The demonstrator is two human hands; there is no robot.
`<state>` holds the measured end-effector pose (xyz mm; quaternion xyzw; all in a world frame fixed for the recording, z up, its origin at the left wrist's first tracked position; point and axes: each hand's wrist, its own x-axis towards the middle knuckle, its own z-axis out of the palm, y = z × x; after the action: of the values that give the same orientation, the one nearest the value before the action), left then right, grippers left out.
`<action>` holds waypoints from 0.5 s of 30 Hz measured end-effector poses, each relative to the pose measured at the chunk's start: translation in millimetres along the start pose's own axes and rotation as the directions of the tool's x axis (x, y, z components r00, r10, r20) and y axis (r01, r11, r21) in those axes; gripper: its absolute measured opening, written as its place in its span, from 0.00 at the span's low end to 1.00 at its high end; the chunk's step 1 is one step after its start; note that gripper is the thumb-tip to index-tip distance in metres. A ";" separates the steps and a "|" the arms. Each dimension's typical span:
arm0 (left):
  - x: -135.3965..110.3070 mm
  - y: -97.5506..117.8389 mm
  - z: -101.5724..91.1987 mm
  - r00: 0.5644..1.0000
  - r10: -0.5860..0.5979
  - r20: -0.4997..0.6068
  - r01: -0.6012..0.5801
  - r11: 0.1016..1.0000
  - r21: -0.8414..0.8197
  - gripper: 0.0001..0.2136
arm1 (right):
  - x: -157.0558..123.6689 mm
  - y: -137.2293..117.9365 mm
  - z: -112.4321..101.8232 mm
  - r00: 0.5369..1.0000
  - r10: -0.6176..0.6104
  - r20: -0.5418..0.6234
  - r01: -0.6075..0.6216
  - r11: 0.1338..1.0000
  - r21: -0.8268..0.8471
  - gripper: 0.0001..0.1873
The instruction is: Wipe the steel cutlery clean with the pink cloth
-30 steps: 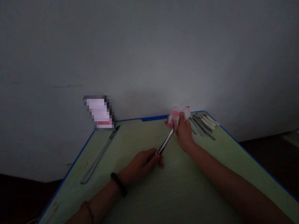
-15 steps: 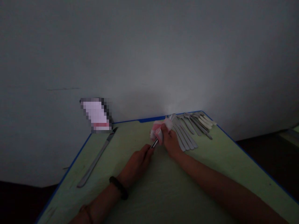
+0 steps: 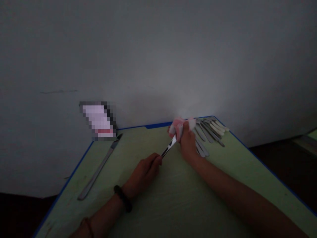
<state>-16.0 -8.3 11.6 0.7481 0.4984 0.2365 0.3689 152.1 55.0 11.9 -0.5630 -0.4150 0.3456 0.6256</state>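
My left hand (image 3: 148, 165) is closed round the handle of a shiny metal table knife (image 3: 169, 145), which points up and away to the right. My right hand (image 3: 188, 138) grips a crumpled pink and white cloth (image 3: 177, 127) that wraps the knife's far end, so the tip is hidden. Beside my right wrist, the handles of several metal knives (image 3: 202, 150) lie on the table, partly covered by that hand. Another knife (image 3: 99, 168) lies alone to the left.
Forks or spoons (image 3: 208, 130) and white-handled cutlery (image 3: 220, 127) lie side by side at the back right. A blurred-out, screen-like object (image 3: 99, 120) leans against the wall (image 3: 158, 59) at the back left. The green table (image 3: 138, 142) has a blue edge.
My right hand and the cloth have slid up and right along the knife, away from my left hand. More bright metal shows between the hands. The left hand has barely moved.
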 end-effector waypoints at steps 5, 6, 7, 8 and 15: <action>2.5 -0.4 -0.7 0.999 0.020 -0.034 -0.019 1.000 0.010 0.16 | -42.2 2.2 16.6 0.992 0.089 0.092 -0.075 0.987 -0.142 0.31; 2.8 -0.6 -0.6 0.999 0.033 -0.041 -0.032 0.999 0.025 0.16 | -48.6 3.1 18.5 0.989 0.116 0.094 -0.100 0.982 -0.163 0.30; 3.0 -1.0 -0.4 0.998 0.049 -0.046 -0.047 0.998 0.047 0.16 | -53.7 4.1 19.8 0.987 0.136 0.085 -0.120 0.978 -0.173 0.29; 3.1 -1.4 -0.1 0.996 0.065 -0.053 -0.061 0.995 0.075 0.15 | -57.5 5.2 20.7 0.986 0.152 0.071 -0.138 0.975 -0.177 0.28; -0.2 -7.2 1.0 0.985 0.141 -0.100 -0.052 0.796 0.603 0.16 | -39.3 18.4 17.9 0.970 0.103 0.220 -0.111 0.993 0.026 0.27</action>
<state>-19.5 -7.2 5.3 0.8321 0.5332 0.1376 0.0658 120.2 29.4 -11.0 -0.5314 -0.4435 0.4462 0.5673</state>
